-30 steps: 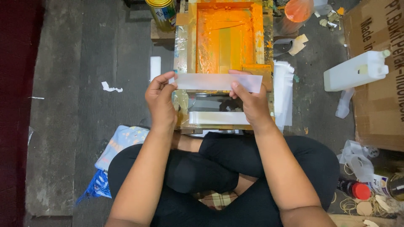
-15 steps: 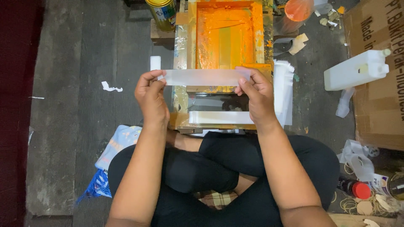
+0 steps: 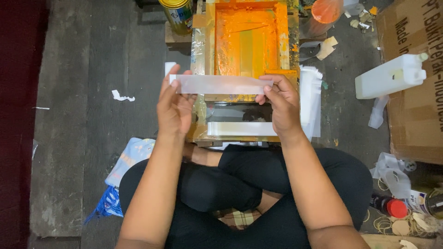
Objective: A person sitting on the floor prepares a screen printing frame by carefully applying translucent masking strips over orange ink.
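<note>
Head view: I've got the left hand and right hand each pinching an end of a clear plastic strip, stretched level above the orange-stained printing frame; another strip, possibly a sleeve, lies along the frame's near edge.

A plastic strip spans between the left hand and the right hand, above a printing frame. Beneath the hands another strip lies on the frame's base. A stack of strips sits just right of the right hand; a jerrycan lies farther right, against a cardboard box. A tin can stands beyond the left hand.
</note>
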